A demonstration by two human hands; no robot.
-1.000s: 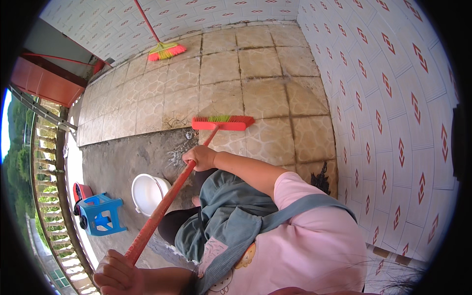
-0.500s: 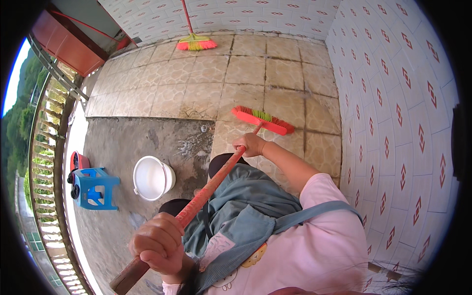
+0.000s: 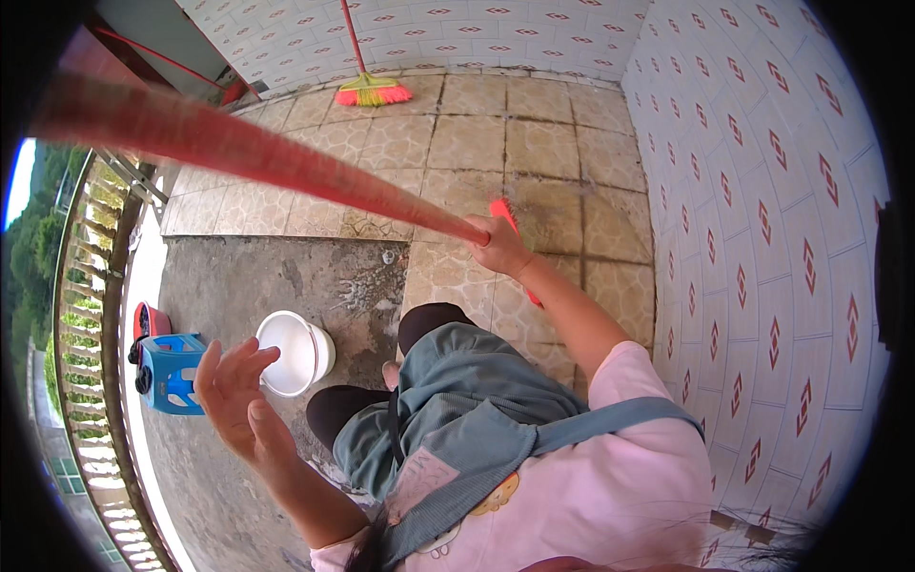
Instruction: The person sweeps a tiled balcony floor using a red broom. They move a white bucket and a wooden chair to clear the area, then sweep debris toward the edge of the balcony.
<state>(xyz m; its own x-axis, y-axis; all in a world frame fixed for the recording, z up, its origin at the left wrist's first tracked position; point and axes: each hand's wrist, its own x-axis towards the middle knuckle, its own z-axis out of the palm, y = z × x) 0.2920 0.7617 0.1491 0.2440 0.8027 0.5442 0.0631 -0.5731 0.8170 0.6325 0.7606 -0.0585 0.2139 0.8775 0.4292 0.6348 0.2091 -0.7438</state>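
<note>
Held the red broom handle [image 3: 267,167] across the upper left of the frame, blurred near the left edge, with its long axis slanting down rightward to the centre. Held the left hand [image 3: 243,396] at lower left, empty, with fingers parted, below the handle and well apart from it, overlapping in view the white bucket's [image 3: 325,355] left rim. Clenched the right hand [image 3: 500,246], the nearer one, around the handle's lower part at the centre. Just behind and right of that grip, held the red brush head [image 3: 503,214] over the tan tiles [image 3: 453,276], partly hidden by the right forearm [image 3: 567,300], slanting from upper left to lower right.
</note>
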